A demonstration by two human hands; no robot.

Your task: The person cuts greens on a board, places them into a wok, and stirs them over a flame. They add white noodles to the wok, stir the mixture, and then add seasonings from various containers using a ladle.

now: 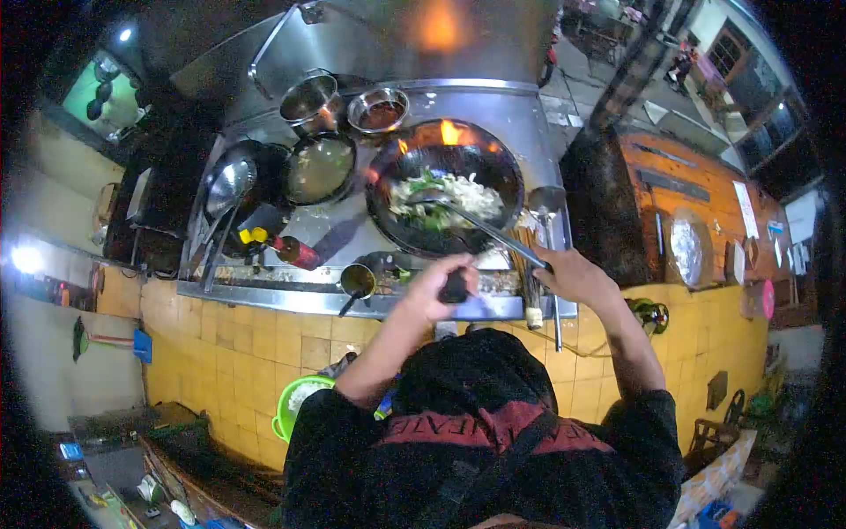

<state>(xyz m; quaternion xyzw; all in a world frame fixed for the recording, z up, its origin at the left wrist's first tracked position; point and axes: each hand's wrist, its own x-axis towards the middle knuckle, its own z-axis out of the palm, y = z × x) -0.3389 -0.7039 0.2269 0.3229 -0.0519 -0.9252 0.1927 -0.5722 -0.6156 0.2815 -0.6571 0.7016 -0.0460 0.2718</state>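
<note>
Left hand (pixel 432 289) has fingers closed round something dark (pixel 456 287) near the wok (pixel 456 160) – right hand (pixel 582 280) grips the ladle (pixel 495 232), its head down in the food (pixel 471 196).

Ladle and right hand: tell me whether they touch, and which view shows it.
Touching: the head view shows the right hand closed on the end of the handle of the ladle.

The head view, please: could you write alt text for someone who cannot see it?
Right hand holds a ladle in a wok of pale strips and greens, flames near its far rim; left hand grips a dark object, perhaps the handle. Metal pots stand beyond.
</note>
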